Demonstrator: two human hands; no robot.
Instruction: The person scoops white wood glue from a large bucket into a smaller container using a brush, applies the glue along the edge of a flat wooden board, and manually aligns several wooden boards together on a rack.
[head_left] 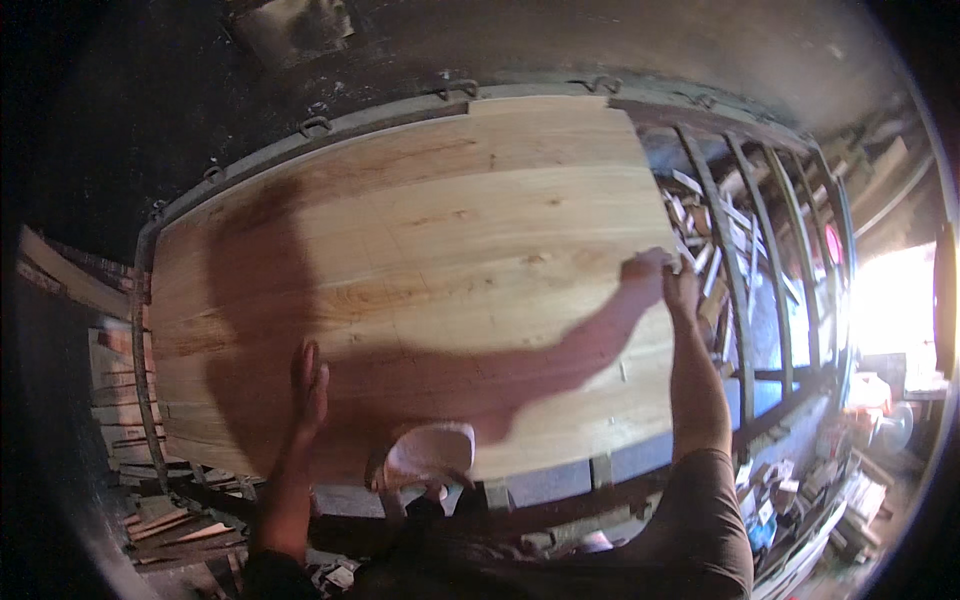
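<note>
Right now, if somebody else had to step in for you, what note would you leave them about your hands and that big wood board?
Left hand: open, flat on the board near its near edge.
Right hand: at the board's right edge, fingers curled over it; how firm the grip is cannot be told.
Board: wide panel of joined planks, lying flat on a metal rack.
Scrap wood lies under the rack's open bars at right.
Done: board is on the rack.
Left: unclear; no tool is in either hand.
</note>
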